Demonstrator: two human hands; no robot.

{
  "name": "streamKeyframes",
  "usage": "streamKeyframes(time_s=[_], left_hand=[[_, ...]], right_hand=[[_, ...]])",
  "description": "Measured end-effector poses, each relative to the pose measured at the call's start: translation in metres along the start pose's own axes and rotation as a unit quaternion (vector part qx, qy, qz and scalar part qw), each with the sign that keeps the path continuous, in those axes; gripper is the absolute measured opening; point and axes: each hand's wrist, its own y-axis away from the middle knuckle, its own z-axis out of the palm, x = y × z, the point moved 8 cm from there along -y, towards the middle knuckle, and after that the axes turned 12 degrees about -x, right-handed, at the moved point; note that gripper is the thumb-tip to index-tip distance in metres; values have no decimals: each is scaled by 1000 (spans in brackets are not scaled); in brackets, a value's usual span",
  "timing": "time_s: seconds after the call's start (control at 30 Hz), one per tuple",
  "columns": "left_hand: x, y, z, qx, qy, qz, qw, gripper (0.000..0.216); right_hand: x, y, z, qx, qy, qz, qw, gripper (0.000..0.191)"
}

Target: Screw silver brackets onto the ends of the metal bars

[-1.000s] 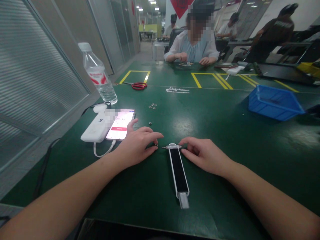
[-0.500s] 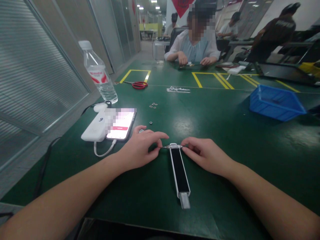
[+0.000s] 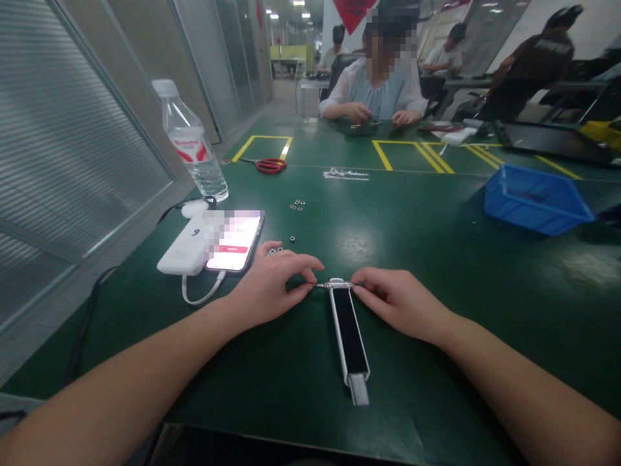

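Observation:
My left hand [image 3: 274, 288] sits just left of a thin metal pin [image 3: 334, 285], which lies across the top of a long white-framed black bar [image 3: 348, 333]. Its thumb and forefinger pinch the pin's left tip, where a small metal nut is mostly hidden by the fingers. My right hand [image 3: 400, 304] holds the pin's right end between its fingertips. Several small metal nuts [image 3: 275, 250] lie just beyond my left hand on the green mat [image 3: 417, 362].
A lit phone [image 3: 235, 241] lies against a white power bank [image 3: 182, 249], with a water bottle [image 3: 191, 145] behind. Red-handled scissors [image 3: 270, 166] and a blue plastic tray [image 3: 536, 200] rest farther off. A seated co-worker [image 3: 376, 90] works with both hands across the table.
My left hand has moved right, its fingertips closing from the gap onto the pin's left tip. The bar has barely moved. The co-worker's hands have shifted slightly.

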Motion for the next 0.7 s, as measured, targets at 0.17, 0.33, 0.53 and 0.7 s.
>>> streamKeyframes(time_s=[0.17,0.33,0.53,0.7], left_hand=[[1,0,3,4,-4,13,1000,27],[0,0,4,14,-6,10,1000,25],[1,0,2,28,-16,7,999,24],[0,0,1,29,-38,-16,999,22]], right_hand=[[1,0,1,-4,3,1,1000,19],[0,0,0,-1,7,-4,1000,18],[0,0,0,0,7,-7,1000,18],[-1,0,0,0,10,-12,1000,18]])
